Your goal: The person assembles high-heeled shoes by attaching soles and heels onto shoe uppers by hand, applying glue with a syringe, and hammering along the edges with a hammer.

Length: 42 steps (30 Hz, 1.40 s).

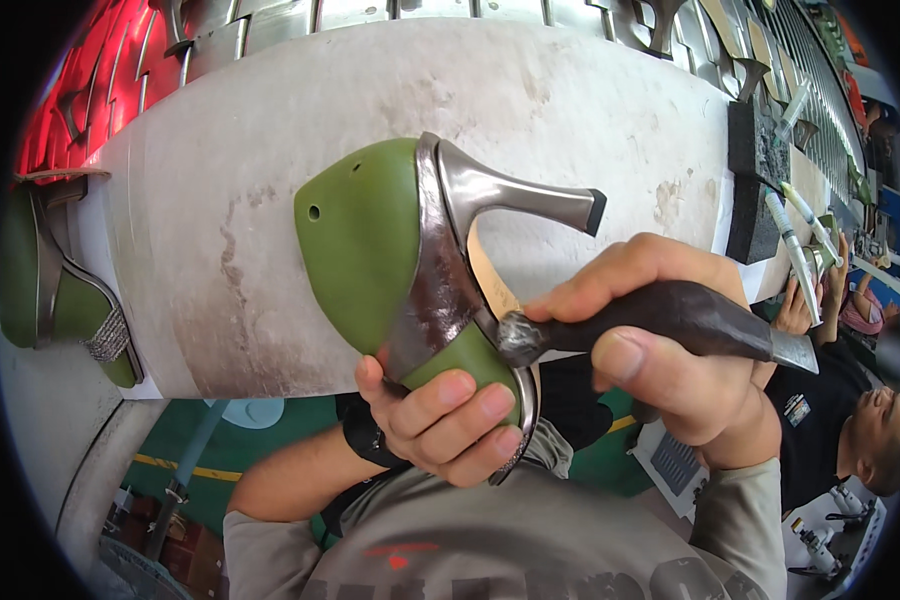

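My left hand (450, 425) is closed around a high-heeled shoe (440, 270) built on a green last (365, 235). The shoe lies on its side, its metallic heel (520, 190) pointing right and ending in a black tip. Dark, shiny brown material covers its back. My right hand (670, 350) grips a hand tool (660, 315) with a dark handle. One end of this tool is a worn, rounded grey head, touching or very near the shoe's edge by the insole; the other is a flat metal end. Its exact kind I cannot tell.
A pale, stained worktop (250, 290) curves beneath the shoe. Another shoe on a green last (65, 270) stands at far left. Metal racks (370, 12) line the back. A black block (755, 180) and white-tubed pens (795, 240) are at right. Another person (835, 430) works at far right.
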### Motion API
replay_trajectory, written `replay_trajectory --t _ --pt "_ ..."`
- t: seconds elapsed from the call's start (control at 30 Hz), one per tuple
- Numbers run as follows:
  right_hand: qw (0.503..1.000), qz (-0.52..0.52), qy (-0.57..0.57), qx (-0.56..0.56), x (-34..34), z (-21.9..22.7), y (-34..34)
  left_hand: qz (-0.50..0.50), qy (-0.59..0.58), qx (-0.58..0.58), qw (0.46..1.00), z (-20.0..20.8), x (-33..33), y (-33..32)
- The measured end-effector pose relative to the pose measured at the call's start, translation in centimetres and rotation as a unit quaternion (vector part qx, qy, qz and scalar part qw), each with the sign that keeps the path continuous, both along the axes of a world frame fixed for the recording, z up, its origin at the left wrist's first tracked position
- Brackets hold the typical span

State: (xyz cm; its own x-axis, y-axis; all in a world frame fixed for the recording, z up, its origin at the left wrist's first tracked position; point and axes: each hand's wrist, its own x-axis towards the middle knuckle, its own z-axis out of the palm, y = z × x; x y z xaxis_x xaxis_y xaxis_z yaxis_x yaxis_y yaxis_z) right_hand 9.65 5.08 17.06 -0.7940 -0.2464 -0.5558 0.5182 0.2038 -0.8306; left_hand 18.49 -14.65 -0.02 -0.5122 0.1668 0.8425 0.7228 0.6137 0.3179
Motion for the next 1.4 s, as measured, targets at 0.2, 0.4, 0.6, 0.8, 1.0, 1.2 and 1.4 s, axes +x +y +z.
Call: replay_trajectory --t 0.2,0.4,0.6,0.8,1.0,1.2,1.4 --pt "0.979 -0.142 0.138 -0.044 2.9 -2.3 -2.6 -0.006 -0.021 -0.008 1.000 0.8 0.4 0.1" --pt "0.948 -0.142 0.272 -0.080 2.3 -3.8 -2.7 -0.025 -0.041 -0.047 0.998 1.2 0.2 -1.0" --pt "0.953 -0.099 0.286 -0.031 1.6 -2.2 -0.5 -0.030 -0.070 -0.024 0.997 1.6 0.4 -0.6" --pt "0.988 -0.074 0.129 -0.046 -0.7 -0.5 -1.1 -0.050 -0.071 -0.007 0.996 1.6 0.4 -0.6" --pt "0.994 0.066 0.076 0.049 -4.0 1.4 -1.4 -0.054 -0.066 0.005 0.996 1.3 0.1 -0.5" --pt "0.967 -0.137 0.201 -0.069 1.7 -2.0 -1.9 -0.064 -0.067 0.012 0.996 1.4 0.3 -0.5" --pt "0.983 -0.021 0.168 0.072 -3.4 0.6 -2.9 -0.065 -0.075 -0.017 0.995 1.8 0.2 -0.7"
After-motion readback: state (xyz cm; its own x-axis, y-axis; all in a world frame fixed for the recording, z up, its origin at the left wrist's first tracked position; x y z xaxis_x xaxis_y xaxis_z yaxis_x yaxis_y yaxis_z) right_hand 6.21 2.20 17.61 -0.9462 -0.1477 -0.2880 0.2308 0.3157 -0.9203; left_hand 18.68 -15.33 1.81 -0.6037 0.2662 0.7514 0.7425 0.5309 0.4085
